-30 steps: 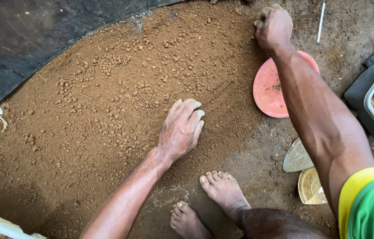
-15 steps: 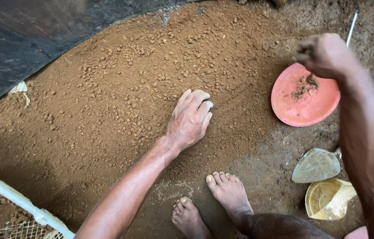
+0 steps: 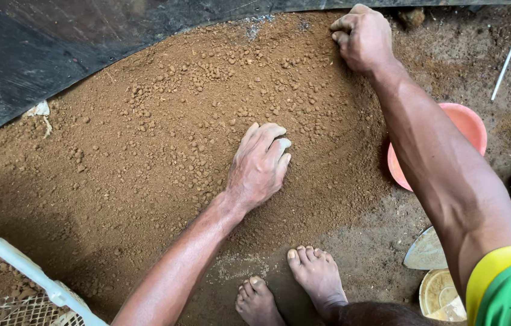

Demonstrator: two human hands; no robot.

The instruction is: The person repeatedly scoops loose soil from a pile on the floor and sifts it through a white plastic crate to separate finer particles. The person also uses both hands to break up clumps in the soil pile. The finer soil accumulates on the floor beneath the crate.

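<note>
A: Ground spread first. What lies under the hands?

B: A wide layer of brown soil [image 3: 147, 163], loose and crumbly, with small clods scattered over its upper part. It covers most of the view and meets a black sheet [image 3: 38, 54] along a curved edge at the top and left.

A: Left hand?

B: The left hand [image 3: 260, 166] rests palm down on the soil near the middle of the spread. Fingers extended and close together, flat on the surface, tips pointing up and right. It is open and grips nothing.

A: Right hand?

B: The right hand [image 3: 363, 37] is at the far top edge of the soil, arm stretched out across the view. Fingers curled inward into a loose fist, knuckles up, pressed into the soil. Cannot tell whether any soil sits inside the curl.

A: Around the right arm?

B: A pink round plate [image 3: 472, 124] on the ground at the right, partly hidden behind the forearm, just beside the soil's edge. A thin white stick [image 3: 502, 73] lies above it, apart. Lower right, a pale trowel-like blade [image 3: 427, 250] and a yellowish round container [image 3: 440, 296], close together. The sleeve [image 3: 509, 287] is green with a yellow band.

A: Near the body?

B: Two bare feet [image 3: 313, 274] on the darker packed ground just below the soil's lower edge. A white plastic crate [image 3: 20, 284] with mesh sits in the lower left corner.
</note>
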